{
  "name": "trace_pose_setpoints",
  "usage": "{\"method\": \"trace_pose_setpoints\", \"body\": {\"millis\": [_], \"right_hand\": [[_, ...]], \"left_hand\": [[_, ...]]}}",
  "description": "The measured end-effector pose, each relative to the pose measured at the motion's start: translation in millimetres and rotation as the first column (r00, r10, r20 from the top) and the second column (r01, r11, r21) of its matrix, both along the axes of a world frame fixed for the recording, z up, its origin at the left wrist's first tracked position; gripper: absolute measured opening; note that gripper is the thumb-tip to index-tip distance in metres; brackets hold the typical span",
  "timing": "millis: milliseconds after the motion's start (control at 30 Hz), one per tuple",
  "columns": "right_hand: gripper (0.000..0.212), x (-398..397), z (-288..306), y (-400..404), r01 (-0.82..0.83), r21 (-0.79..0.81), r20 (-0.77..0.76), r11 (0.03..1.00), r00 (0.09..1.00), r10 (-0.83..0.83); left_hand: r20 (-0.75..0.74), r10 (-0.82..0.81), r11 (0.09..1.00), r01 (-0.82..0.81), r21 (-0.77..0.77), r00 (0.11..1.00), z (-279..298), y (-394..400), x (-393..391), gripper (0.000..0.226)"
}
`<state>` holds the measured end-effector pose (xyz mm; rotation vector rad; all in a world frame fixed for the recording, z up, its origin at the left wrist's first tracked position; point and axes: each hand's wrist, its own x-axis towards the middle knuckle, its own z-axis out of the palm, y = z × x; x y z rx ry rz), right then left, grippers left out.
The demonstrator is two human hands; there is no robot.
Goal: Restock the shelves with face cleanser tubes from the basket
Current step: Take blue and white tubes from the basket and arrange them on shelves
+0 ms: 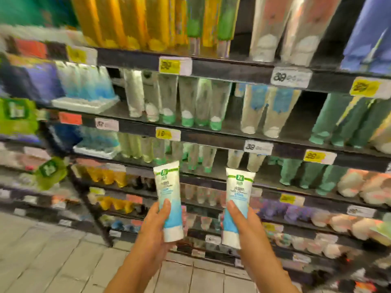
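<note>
- Holding one face cleanser tube in each of your hands, you stand facing the store shelves point(222, 127).
- Your left hand point(152, 227) grips the left tube point(169, 199) around its lower blue half, thumb laid up the front, white cap end pointing down.
- Your right hand point(245, 225) grips the right tube point(237, 206) the same way, thumb on the front and fingers curled behind it.
- Both tubes stand nearly upright with the crimped white ends up, side by side but apart, in front of the lower shelves.
- Each tube is white at the top with a green logo, fading to blue below.
- On the shelf just behind and above them stand rows of pale tubes with green caps point(190, 159), caps down.
- A yellow price tag point(167, 134) sits on the shelf edge above the left tube, and a white price tag point(258, 147) above the right one.
- Similar blue-and-white tubes seem to sit in a white tray point(84, 105) up to the left, though the blur there leaves that uncertain.
- Pale floor tiles point(53, 250) show under your forearms.
</note>
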<state>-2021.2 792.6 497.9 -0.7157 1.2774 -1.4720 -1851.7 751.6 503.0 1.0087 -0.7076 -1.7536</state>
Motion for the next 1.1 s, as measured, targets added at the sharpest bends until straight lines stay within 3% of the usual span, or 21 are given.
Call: {"method": "trace_pose_setpoints", "body": {"millis": [233,367,500,667,867,1100], "right_hand": [[0.029,150.1,14.4,-62.1,-0.138,0.015,0.119,0.99,0.984,0.135],[0.019,225.3,14.8,-93.7,-0.151,0.039,0.223,0.988,0.965,0.139],[0.02,272.4,17.3,-120.8,-0.178,0.011,0.193,0.984,0.966,0.173],[0.038,290.0,26.2,-161.7,-0.245,-0.019,0.088,0.969,0.965,0.246],[0.02,280.4,49.4,-245.8,-0.252,-0.027,0.108,0.967,0.961,0.254],[0.018,271.3,84.4,-358.6,-0.289,-0.126,-0.069,0.949,0.957,0.283]], "left_hand": [[-0.023,0.163,0.986,-0.163,-0.013,0.986,18.3,-31.1,154.8,0.017],[0.007,0.186,0.983,-0.186,-0.008,0.983,17.1,-52.6,233.1,0.016],[-0.022,0.154,0.987,-0.155,-0.047,0.988,13.1,-73.8,286.9,0.033],[-0.014,0.077,0.992,-0.078,-0.1,0.997,9.9,-107.0,312.2,0.044],[0.002,0.056,0.988,-0.055,-0.145,0.998,15.0,-161.9,313.7,0.043],[0.068,0.135,0.965,-0.116,-0.236,0.989,47.0,-242.0,307.3,0.043]]}}
